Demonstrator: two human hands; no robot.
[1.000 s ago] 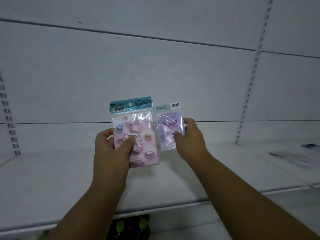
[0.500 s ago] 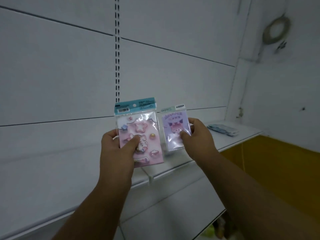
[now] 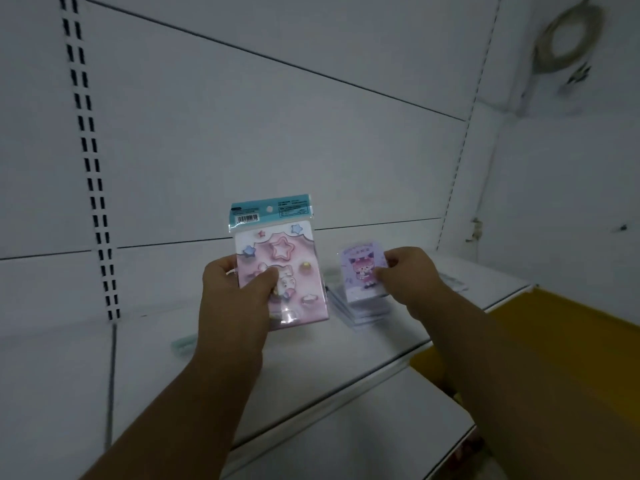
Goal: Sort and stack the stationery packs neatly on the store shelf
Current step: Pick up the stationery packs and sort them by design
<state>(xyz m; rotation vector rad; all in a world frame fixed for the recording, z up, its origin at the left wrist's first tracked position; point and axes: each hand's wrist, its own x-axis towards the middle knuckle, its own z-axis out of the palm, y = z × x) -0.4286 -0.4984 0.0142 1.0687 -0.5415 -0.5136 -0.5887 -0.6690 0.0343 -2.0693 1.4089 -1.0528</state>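
My left hand grips a pink pack with stars and a teal header card, held upright above the white shelf. My right hand pinches a small purple pack showing a cartoon figure, low over a stack of similar packs lying on the shelf. Whether the purple pack touches the stack I cannot tell. A pale green pack lies flat on the shelf, partly hidden behind my left forearm.
More flat packs lie on the shelf behind my right hand. A lower white shelf juts out beneath. A yellow surface lies to the right. A slotted upright runs down the back panel; a coiled cable hangs top right.
The view swung right and down along the shelf. My right hand lowered the purple pack toward the stack; my left hand kept the pink pack upright.
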